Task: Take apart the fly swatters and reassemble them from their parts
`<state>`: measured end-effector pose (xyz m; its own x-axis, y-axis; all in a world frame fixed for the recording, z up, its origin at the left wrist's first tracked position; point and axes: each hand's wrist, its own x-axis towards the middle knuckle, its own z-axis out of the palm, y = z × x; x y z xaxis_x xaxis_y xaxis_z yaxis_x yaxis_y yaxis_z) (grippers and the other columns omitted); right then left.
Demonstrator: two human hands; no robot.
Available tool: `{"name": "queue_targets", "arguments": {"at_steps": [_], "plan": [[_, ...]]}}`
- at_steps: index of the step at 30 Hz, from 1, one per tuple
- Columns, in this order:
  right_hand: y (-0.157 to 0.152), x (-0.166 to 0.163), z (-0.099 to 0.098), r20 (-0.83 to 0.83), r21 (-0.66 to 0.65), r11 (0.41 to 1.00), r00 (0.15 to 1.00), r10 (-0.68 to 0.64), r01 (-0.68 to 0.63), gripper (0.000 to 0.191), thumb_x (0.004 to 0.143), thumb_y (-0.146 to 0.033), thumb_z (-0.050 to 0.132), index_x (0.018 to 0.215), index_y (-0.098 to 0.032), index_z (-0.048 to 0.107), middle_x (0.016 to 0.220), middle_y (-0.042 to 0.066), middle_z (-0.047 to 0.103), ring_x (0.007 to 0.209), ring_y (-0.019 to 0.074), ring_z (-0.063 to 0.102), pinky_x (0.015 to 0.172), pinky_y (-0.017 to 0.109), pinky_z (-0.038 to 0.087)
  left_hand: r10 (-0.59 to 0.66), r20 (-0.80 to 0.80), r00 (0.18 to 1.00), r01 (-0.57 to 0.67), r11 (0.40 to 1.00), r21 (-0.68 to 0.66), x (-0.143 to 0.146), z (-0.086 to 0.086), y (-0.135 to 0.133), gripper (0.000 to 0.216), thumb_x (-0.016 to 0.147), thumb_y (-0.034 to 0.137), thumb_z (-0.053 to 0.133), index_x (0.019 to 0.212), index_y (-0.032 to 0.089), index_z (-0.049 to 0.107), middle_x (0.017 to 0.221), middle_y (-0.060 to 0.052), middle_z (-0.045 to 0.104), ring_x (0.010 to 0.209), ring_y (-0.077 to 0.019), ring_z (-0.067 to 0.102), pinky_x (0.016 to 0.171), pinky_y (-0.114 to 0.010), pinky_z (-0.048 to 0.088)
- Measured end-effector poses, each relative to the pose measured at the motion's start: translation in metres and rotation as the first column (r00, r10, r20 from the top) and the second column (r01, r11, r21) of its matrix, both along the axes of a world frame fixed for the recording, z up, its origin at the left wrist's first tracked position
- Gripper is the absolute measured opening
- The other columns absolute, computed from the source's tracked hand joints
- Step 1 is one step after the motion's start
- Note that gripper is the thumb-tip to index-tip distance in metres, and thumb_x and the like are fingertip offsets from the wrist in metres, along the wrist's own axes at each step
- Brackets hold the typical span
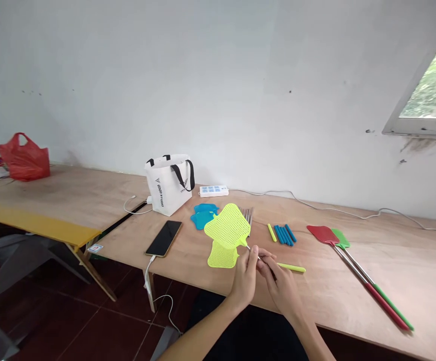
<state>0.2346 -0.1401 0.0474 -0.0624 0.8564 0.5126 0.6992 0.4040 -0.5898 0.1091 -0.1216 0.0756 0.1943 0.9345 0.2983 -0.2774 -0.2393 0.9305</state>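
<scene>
A yellow-green fly swatter [228, 226] with a thin metal rod is held above the table, its perforated head pointing up and left. My left hand [245, 276] pinches the rod near the head. Close beside it, my right hand [280, 286] has its fingers closed round the rod's lower part. A yellow-green handle [293, 268] shows just past my right hand; whether it joins the rod I cannot tell. Another yellow-green swatter head [222, 254] lies below the held one. Blue swatter heads [204, 219] and several metal rods [248, 215] lie behind, partly covered.
Several blue handles [284, 234] and a yellow-green handle [271, 232] lie mid-table. Right are a red fly swatter [322, 234] and a green one [341, 238]. A charging phone [164, 238], white bag [169, 185] and power strip [213, 191] sit left. A cable runs along the wall.
</scene>
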Motion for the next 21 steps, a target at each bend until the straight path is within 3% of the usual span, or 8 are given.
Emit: {"name": "queue_targets", "arguments": {"at_steps": [6,11,15,21], "plan": [[0.002,0.012,-0.002,0.208,0.041,0.990,0.968,-0.140,0.134,0.050,0.106,-0.054,0.029,0.108,-0.025,0.069,0.065,0.003,0.071,0.053,0.0206,0.066,0.049,0.026,0.032,-0.051,-0.003,0.999,0.051,0.998,-0.045,-0.006,-0.001,0.019,0.057,0.098,0.065,0.045,0.081,0.017,0.069,0.093,-0.013,0.078,0.091,-0.0267,0.072,0.080,-0.036,0.055],[0.009,0.054,-0.005,0.372,0.021,0.985,0.913,-0.165,0.169,0.049,0.106,-0.054,0.031,0.086,-0.026,0.065,0.062,0.002,0.069,0.056,0.0204,0.066,0.052,0.025,0.030,0.194,0.164,0.967,-0.183,0.980,-0.080,-0.044,0.014,0.052,0.051,0.095,0.066,0.052,0.073,0.020,0.057,0.085,-0.011,0.078,0.081,-0.0256,0.073,0.070,-0.034,0.052],[0.018,0.095,-0.014,0.331,-0.013,0.992,0.937,-0.113,0.125,0.050,0.105,-0.056,0.030,0.082,-0.026,0.063,0.068,0.003,0.070,0.060,0.0206,0.067,0.056,0.026,0.036,0.381,0.220,0.898,-0.382,0.923,-0.040,-0.087,0.028,0.078,0.050,0.089,0.067,0.060,0.071,0.020,0.052,0.073,-0.008,0.074,0.076,-0.0225,0.072,0.068,-0.029,0.049],[0.023,0.111,-0.025,0.277,-0.058,0.989,0.954,-0.112,0.132,0.048,0.103,-0.057,0.033,0.082,-0.027,0.062,0.069,0.002,0.070,0.063,0.0215,0.067,0.059,0.027,0.041,0.375,0.213,0.902,-0.373,0.926,-0.048,-0.103,0.024,0.091,0.049,0.089,0.066,0.062,0.075,0.020,0.055,0.072,-0.006,0.073,0.073,-0.0211,0.071,0.064,-0.028,0.049]]}}
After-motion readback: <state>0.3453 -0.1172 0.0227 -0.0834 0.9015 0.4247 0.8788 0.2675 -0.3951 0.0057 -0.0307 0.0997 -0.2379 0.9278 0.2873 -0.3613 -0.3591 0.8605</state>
